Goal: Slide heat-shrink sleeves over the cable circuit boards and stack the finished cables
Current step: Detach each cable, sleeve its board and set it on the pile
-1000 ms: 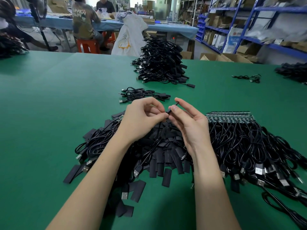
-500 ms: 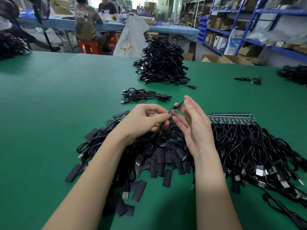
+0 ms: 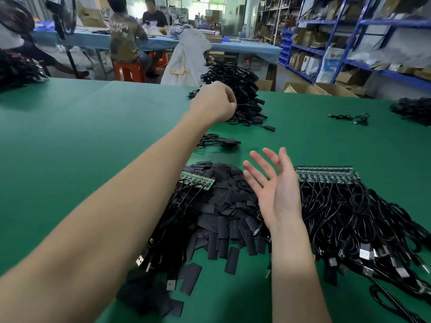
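Both forearms are bare to the near frame edge, with no sleeve showing. The left hand (image 3: 213, 102) and right hand (image 3: 275, 190) wear nothing.

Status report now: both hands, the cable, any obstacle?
Left hand curled, reaching out at the tall finished stack; cable in it not visible. Right hand open, empty, above the sleeve pile. No obstacle seen.

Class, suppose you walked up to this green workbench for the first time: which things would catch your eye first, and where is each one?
The outstretched left hand reaches, fingers curled, to the tall far heap of black finished cables. Nearer, the open right hand hovers, palm up, above the loose pile of flat black heat-shrink sleeves. To its right, a row of green circuit boards tops a spread of black cables on the green table.
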{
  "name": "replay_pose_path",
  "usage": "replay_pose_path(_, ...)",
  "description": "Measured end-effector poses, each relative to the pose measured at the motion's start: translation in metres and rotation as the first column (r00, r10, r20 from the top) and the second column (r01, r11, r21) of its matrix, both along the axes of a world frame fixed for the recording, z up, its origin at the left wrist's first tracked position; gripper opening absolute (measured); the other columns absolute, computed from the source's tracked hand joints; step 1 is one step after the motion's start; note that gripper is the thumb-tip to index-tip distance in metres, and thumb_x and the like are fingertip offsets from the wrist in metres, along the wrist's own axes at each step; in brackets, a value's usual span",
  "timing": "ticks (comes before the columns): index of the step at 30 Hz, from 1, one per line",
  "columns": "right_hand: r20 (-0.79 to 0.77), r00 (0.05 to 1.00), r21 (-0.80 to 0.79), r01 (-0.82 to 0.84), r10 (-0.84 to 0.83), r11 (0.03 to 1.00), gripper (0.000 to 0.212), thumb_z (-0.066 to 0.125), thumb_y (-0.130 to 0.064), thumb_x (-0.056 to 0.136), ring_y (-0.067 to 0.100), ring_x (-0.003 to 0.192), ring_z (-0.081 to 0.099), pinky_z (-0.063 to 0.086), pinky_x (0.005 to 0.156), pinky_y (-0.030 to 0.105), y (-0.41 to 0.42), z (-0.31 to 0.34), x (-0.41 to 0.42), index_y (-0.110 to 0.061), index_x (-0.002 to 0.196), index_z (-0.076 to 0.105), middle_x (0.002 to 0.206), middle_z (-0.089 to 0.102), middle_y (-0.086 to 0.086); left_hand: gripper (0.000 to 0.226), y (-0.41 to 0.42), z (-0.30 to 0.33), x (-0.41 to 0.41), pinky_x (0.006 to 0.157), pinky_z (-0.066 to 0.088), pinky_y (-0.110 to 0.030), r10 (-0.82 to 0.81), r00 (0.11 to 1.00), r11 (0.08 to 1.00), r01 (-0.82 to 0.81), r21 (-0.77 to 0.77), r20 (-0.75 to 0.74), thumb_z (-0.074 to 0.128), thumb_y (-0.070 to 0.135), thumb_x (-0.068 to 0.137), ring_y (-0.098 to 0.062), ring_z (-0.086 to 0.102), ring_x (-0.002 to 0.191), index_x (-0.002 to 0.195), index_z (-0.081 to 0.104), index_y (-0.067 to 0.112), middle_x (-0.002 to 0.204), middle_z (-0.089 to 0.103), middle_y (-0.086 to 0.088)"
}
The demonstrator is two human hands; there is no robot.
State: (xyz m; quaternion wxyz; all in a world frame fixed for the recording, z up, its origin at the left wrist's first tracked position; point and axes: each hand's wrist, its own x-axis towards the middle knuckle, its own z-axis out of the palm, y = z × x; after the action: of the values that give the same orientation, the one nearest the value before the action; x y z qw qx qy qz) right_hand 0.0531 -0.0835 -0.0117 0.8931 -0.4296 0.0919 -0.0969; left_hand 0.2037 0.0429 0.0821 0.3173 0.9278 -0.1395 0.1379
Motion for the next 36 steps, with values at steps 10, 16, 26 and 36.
replay_pose_path(10,0.002,1.000,-0.013,-0.017,0.017,1.000,0.036,0.049,-0.045,0.104,0.020,0.084,0.075,0.060,0.068,0.029,-0.002,-0.003,0.003,-0.015,0.114,0.066,0.105,0.078,0.004,0.037,0.023,-0.063,0.038,0.099,0.050,-0.043,-0.009,0.999,0.958,0.020,0.287,-0.040,0.060,0.034,0.100,-0.028,0.058,0.120,0.134,0.059,0.020,0.131,0.064,-0.007)
replay_pose_path(16,-0.049,0.998,-0.120,-0.035,0.030,0.992,0.022,0.055,-0.030,0.103,0.013,0.074,0.072,0.055,0.060,0.021,0.005,-0.003,0.005,-0.013,0.108,0.068,0.094,0.079,0.001,0.016,0.043,-0.071,-0.032,0.089,0.053,-0.031,-0.124,0.990,0.991,0.127,0.047,-0.062,0.061,0.033,0.098,-0.013,0.065,0.089,0.106,0.067,0.021,0.095,0.067,0.007)
replay_pose_path(26,-0.122,0.991,-0.958,-0.104,-0.053,0.269,0.021,0.068,-0.042,0.091,0.000,0.087,0.066,0.051,0.081,0.020,0.046,-0.022,0.015,-0.027,0.101,0.077,0.084,0.072,-0.019,0.015,0.076,-0.103,-0.092,0.094,0.052,-0.042,-0.023,0.994,1.000,0.025,0.012,-0.107,0.056,0.028,0.100,-0.019,0.065,0.099,0.106,0.069,0.023,0.103,0.072,0.005)
replay_pose_path(36,-0.035,0.997,-0.833,0.007,-0.065,0.554,0.010,0.080,-0.023,0.084,0.000,0.062,0.064,0.051,0.067,0.018,0.063,-0.027,0.016,-0.024,0.088,0.071,0.070,0.073,-0.012,0.017,0.084,-0.102,-0.094,0.082,0.051,-0.034,0.008,1.000,1.000,-0.008,-0.025,-0.010,0.056,0.030,0.100,-0.020,0.064,0.089,0.096,0.069,0.019,0.091,0.071,0.005)
